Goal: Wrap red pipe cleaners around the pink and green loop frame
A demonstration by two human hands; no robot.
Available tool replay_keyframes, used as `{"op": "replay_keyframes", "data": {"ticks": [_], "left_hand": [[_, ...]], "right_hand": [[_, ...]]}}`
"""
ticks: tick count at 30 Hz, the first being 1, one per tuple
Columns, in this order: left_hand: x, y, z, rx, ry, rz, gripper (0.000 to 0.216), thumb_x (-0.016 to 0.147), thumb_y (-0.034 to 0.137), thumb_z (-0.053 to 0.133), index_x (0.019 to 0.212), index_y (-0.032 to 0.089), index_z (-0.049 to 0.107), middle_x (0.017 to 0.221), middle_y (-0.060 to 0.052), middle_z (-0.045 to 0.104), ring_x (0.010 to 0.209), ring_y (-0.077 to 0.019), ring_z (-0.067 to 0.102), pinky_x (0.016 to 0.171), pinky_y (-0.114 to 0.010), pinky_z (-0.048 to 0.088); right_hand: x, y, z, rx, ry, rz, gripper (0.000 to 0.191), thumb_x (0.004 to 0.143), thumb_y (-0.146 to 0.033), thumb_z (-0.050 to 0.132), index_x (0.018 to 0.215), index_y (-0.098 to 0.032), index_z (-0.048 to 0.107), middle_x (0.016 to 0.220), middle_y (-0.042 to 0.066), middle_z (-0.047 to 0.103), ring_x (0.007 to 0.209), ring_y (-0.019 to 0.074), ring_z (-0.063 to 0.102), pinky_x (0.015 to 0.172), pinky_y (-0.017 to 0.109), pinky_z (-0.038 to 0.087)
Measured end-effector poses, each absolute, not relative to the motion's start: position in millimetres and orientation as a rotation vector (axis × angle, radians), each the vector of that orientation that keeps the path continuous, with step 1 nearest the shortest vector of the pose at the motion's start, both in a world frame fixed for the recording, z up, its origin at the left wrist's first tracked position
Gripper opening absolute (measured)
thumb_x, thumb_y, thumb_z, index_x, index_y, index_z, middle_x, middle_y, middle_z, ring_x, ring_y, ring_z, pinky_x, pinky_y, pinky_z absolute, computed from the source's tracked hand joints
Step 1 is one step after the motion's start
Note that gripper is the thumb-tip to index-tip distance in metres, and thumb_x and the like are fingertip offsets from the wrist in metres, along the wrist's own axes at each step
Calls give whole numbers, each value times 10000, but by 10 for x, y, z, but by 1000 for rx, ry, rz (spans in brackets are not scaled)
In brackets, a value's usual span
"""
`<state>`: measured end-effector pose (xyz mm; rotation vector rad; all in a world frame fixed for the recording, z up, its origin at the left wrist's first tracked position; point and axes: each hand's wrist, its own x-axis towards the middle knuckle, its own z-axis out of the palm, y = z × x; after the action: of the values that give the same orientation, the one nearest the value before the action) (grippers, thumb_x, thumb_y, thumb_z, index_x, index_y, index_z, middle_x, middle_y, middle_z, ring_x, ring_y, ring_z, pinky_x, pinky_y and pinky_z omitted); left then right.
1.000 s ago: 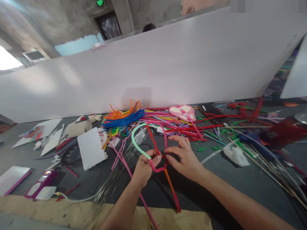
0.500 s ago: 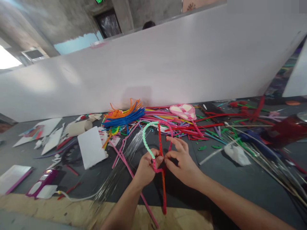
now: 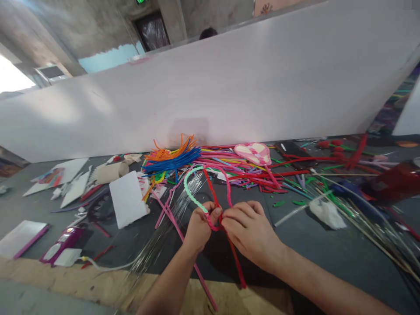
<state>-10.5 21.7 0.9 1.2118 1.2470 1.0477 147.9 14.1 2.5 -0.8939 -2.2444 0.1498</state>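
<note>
Above the dark tabletop, both my hands hold a rounded pipe cleaner loop (image 3: 188, 190), mint green on its left side and pink on its right and at the bottom. A straight red pipe cleaner (image 3: 211, 189) runs down through its middle, and its tail (image 3: 236, 264) hangs below my hands. My left hand (image 3: 201, 227) pinches the loop's lower left and the red pipe cleaner between thumb and fingers. Against it, my right hand (image 3: 251, 232) is closed where the red pipe cleaner meets the loop's bottom; its fingertips are partly hidden.
Behind lie blue pipe cleaners (image 3: 172, 162), orange ones (image 3: 188, 142) and a pink-and-cream heart (image 3: 253, 153). A white card (image 3: 127, 199), purple device (image 3: 64, 245) and clear strands (image 3: 164, 236) are left. White tissue (image 3: 328, 214) and a red can (image 3: 398, 181) are right. A white partition (image 3: 213, 100) stands behind.
My right hand's fingers, partly spread before, have closed in at the join. The loop has tilted to the left, and the red tail's lower end has swung to the right.
</note>
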Motion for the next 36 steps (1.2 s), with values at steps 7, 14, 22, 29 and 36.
{"op": "replay_keyframes", "data": {"ticks": [7,14,22,29,36], "left_hand": [[-109,225,-28,855,1035,1096,264,681,342,736,665,123,590,576,32,503,524,-64,436,509,-178,338],[-122,210,54,566,699,1199,202,633,261,779,666,154,611,887,-26,608,781,-131,582,716,-237,492],[-27,105,-64,603,620,1019,148,608,187,785,658,149,651,1061,-37,559,679,-97,582,592,-219,502],[19,64,-48,659,638,991,256,489,211,854,558,154,614,1049,-61,576,1080,-255,517,851,-339,468],[79,21,-67,719,707,937,356,393,353,887,472,171,592,947,-75,593,1093,-286,500,833,-345,464]], "right_hand": [[1526,132,93,-770,-2327,121,116,854,-160,528,931,-189,609,938,57,645,890,207,499,798,393,315],[1587,390,-44,-916,-1179,1491,255,823,-410,582,740,-175,527,621,-29,501,487,75,405,453,217,304],[1386,211,-274,-638,-836,2368,331,554,-312,825,567,-128,550,455,-76,434,390,20,342,394,172,207],[1403,142,-390,-338,-796,2561,337,523,-330,847,585,-92,616,410,-75,443,335,7,330,369,168,207],[1416,47,-382,-129,-891,2744,406,607,-405,797,843,-95,685,435,-58,518,305,11,328,331,154,187]]}}
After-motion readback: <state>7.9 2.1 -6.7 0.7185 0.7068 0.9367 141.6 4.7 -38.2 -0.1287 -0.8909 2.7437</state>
